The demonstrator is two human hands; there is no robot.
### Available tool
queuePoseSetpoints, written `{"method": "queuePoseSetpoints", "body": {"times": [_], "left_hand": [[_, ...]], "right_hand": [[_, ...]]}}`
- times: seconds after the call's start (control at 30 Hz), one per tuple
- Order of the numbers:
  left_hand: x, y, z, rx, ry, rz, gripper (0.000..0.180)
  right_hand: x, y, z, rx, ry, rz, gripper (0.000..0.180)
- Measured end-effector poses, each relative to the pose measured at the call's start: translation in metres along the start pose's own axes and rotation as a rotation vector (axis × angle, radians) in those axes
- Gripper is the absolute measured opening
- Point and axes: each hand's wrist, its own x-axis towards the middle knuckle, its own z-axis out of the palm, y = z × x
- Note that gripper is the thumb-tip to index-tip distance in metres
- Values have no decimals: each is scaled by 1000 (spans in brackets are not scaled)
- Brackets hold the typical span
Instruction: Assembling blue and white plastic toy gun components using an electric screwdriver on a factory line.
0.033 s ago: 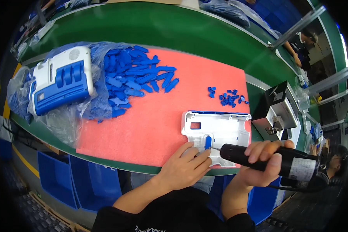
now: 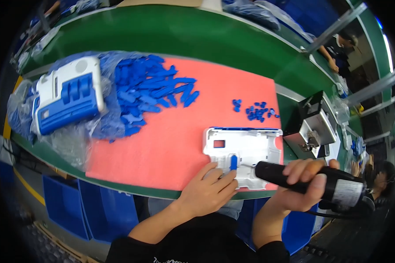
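Note:
On the pink mat lies a white plastic housing (image 2: 261, 151), its hollow inside facing up. A narrow blue plastic strip (image 2: 234, 162) sits inside it near the left part. My left hand (image 2: 210, 186) holds the housing at its near left edge, with fingertips beside the strip's lower end. Gripped in my right hand (image 2: 305, 182) is a black electric screwdriver (image 2: 278, 173), tilted nearly level and pointing left. Its thin bit reaches over the housing toward the strip; whether it touches anything I cannot tell.
The pink mat (image 2: 162, 149) carries a heap of blue strips (image 2: 149, 85) and small blue parts (image 2: 256, 111). An assembled white-and-blue housing (image 2: 70, 94) rests on plastic bags at left. A black-and-silver metal box (image 2: 314, 127) stands right. Blue bins (image 2: 105, 210) sit below; another person (image 2: 338, 52) works beyond.
The screwdriver has drawn back slightly to the right, showing more of its bit. My left hand stays on the housing. The whole view has shifted a little.

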Motion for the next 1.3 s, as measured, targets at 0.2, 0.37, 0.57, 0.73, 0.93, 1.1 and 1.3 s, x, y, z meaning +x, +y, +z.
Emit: {"method": "queuePoseSetpoints", "body": {"times": [0.2, 0.37, 0.57, 0.73, 0.93, 1.1, 1.3], "left_hand": [[-3, 3, -7, 99, -63, -31, 21], [2, 5, -2, 49, -43, -4, 21], [2, 6, -2, 82, -66, 1, 22], [3, 8, 1, 87, -55, -7, 22], [1, 5, -3, 85, -37, -14, 23], [-1, 1, -2, 83, -84, 1, 25], [0, 2, -1, 49, -51, -9, 20]], "right_hand": [[139, 0, -116, 177, 566, -234, 27], [200, 40, -218, -310, 834, -436, 18], [141, -9, -159, -167, 435, -351, 15], [118, 25, -130, -361, 349, -99, 13], [91, 14, -108, -285, 347, -9, 15], [34, -21, -64, -23, 239, -66, 38], [-17, -17, 1, 47, 44, 8, 41]]}}
